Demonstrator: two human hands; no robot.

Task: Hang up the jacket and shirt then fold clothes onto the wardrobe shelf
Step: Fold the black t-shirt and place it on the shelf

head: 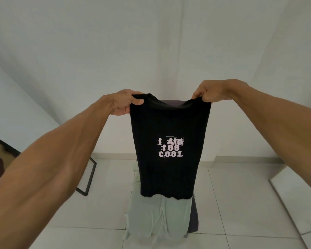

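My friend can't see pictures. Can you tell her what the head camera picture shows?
Two bare hands, the left hand and the right hand, hold up a black T-shirt by its shoulders, with pale letters reading "I Am Too Cool". Behind it a pale green garment lies on a dark chair, on a white tiled floor.

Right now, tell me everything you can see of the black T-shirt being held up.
The black T-shirt hangs upright in the air, its sides apparently folded in to a narrow panel. It looks like soft knit cotton, with white distressed lettering reading "I Am too Cool" facing the camera. The left hand and right hand pinch its shoulders beside the collar. Its hem hangs in front of a pale green garment on a chair.
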